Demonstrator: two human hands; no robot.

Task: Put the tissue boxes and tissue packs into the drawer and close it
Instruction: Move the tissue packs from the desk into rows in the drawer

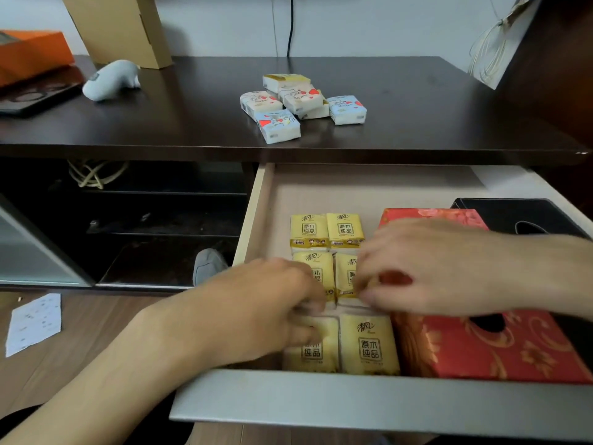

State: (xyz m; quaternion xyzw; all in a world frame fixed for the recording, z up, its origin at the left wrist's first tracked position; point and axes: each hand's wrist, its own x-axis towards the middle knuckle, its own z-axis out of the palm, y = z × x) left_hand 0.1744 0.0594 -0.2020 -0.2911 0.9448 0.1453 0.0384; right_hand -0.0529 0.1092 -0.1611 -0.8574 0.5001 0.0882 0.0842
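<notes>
The drawer (353, 403) is pulled open under the dark desk. Inside it lie several yellow tissue packs (327, 232) in rows, a red tissue box (500, 348) at the front right, another red box (430, 215) behind it and a black tissue box (516, 216) at the far right. My left hand (256, 309) rests on the left packs of the middle and front rows. My right hand (430, 268) pinches the lower edge of the right middle-row pack (348, 277). On the desk sits a pile of several patterned tissue packs (298, 104).
An orange box (29, 53), a cardboard box (125, 27) and a pale plush toy (112, 80) stand at the desk's back left. A black cable (290, 24) hangs on the wall. Open dark shelves (144, 220) are left of the drawer. A paper sheet (33, 322) lies on the floor.
</notes>
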